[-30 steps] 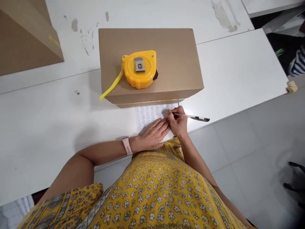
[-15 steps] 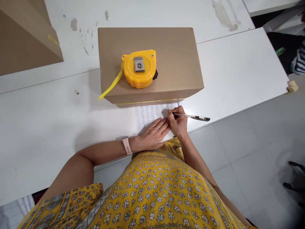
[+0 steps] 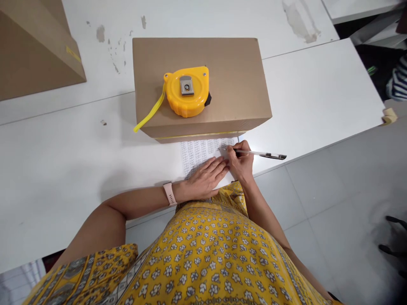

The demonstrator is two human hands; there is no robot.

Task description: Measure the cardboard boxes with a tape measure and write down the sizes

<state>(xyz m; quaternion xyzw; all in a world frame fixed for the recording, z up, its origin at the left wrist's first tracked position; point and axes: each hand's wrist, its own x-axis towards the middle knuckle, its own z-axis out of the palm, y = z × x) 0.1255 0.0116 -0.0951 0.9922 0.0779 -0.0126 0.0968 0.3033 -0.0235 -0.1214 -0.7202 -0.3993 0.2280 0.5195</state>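
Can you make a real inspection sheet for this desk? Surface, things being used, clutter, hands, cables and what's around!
Surface: white tabletop, with grey patches.
Things in use: pen over a printed sheet, which a cardboard box partly hides.
Clutter: yellow tape measure lying on the cardboard box.
Hands: left hand flat on the printed sheet; right hand closed on the pen.
Cables: nothing seen.
Surroundings: second box, upper left; tiled floor, right.

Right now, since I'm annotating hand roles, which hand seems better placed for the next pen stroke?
Probably the right hand: it grips the pen, tip pointing toward the paper. The left hand holds no pen and lies flat on the paper.
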